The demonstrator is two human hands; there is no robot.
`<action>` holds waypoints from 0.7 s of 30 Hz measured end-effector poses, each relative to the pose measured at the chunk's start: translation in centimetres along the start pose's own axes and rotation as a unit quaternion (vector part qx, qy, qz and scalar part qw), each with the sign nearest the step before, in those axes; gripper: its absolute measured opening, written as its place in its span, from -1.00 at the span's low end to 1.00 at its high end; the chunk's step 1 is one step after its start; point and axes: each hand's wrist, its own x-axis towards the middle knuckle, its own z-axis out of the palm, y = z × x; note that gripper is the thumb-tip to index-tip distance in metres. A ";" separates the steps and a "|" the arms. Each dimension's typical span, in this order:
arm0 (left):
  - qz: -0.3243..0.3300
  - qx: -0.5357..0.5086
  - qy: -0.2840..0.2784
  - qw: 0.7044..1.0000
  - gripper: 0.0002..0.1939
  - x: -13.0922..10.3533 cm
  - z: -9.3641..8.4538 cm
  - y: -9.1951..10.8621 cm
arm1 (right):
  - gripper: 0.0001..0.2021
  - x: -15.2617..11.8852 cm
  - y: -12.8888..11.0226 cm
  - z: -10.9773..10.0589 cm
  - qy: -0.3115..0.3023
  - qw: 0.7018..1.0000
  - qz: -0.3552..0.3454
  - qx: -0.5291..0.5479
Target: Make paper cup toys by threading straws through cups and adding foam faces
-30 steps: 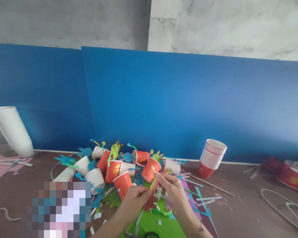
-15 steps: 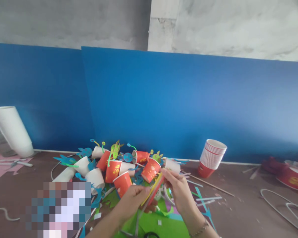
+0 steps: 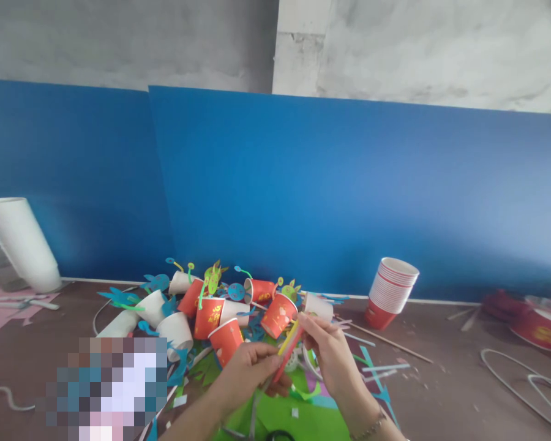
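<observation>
Near the bottom centre, my left hand (image 3: 252, 373) pinches the lower end of a narrow yellow and red strip (image 3: 288, 350). The fingertips of my right hand (image 3: 326, 346) are closed on the strip's upper end. The strip slants up to the right between both hands. Below my left hand, partly covered, lie scissors (image 3: 253, 416) on green paper (image 3: 282, 422). Just beyond the hands is a red paper cup (image 3: 279, 315) lying tilted, with another red cup (image 3: 226, 340) to its left.
Several white and red cups with blue and green paper shapes lie in a pile behind the hands. A stack of cups (image 3: 392, 293) stands at right, a white cup stack (image 3: 22, 245) at far left. A stick (image 3: 386, 339), a cable (image 3: 509, 383) and paper scraps lie on the brown table.
Both hands stay in nearly the same place. The strip between them has turned slightly, and less of its yellow side shows near my left hand.
</observation>
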 end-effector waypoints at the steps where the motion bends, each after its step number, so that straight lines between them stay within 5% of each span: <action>1: 0.007 0.004 -0.004 1.000 -0.45 0.0 0.0 0.1 | -0.57 0.0 0.0 0.0 -0.003 1.000 0.000 -0.002; 9: 0.011 -0.022 -0.012 1.000 -0.43 -0.1 0.1 0.3 | -0.55 -0.6 0.1 0.6 -0.023 0.999 -0.002 -0.029; 13: 0.010 -0.083 -0.019 0.996 -0.36 -0.4 0.6 0.7 | -0.57 -1.1 0.8 1.3 -0.085 0.994 -0.004 -0.066; 21: 0.038 -0.041 -0.019 0.998 -0.40 -0.6 1.2 0.7 | -0.63 -0.9 1.6 1.5 -0.158 0.980 -0.035 -0.115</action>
